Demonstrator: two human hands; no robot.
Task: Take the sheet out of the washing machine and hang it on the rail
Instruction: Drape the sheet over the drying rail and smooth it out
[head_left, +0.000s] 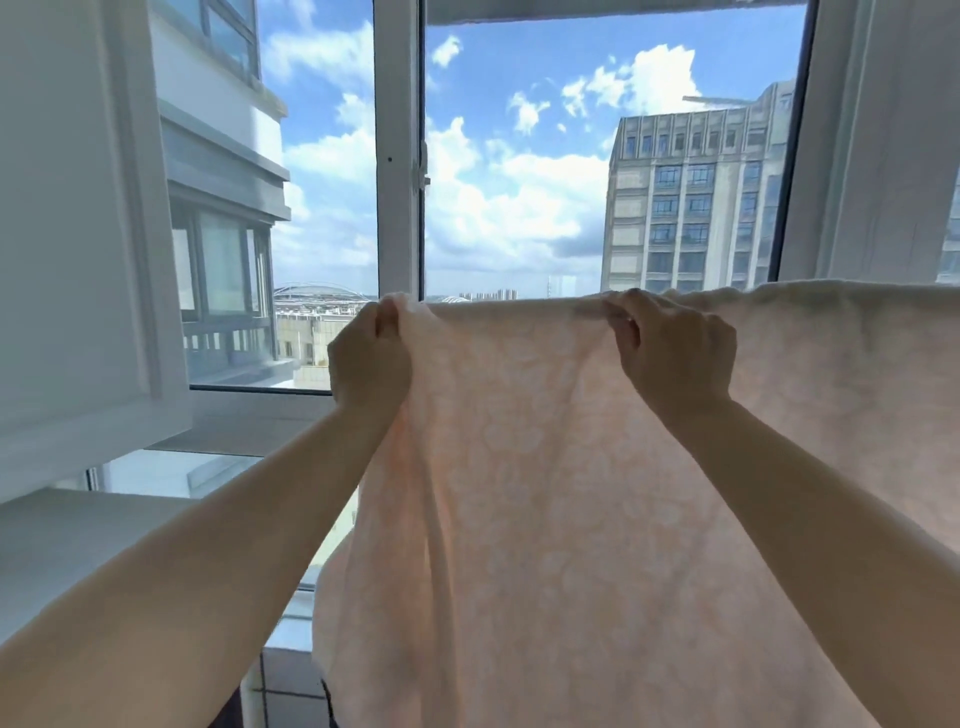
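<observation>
**Sheet at the rail: hanging step, near completion**

Item: pale pink sheet (545, 493) with a faint white pattern, draped before the window (400, 156). Its top edge ran level across the view and continued to the right, apparently folded over a rail; the rail itself was hidden beneath the cloth and could not be confirmed.

Holders: left hand (371, 358), fingers curled and pinching the sheet's upper left corner; right hand (675, 353), fingers bent and pinching the top edge further right. Both arms were raised, the cloth hanging slack below and between them.

Step in hand, as judged: spreading the sheet along the rail. The next move probably called for drawing the left corner outward and smoothing the top fold flat before release.

Containers: none visible; the washing machine was out of view.
</observation>
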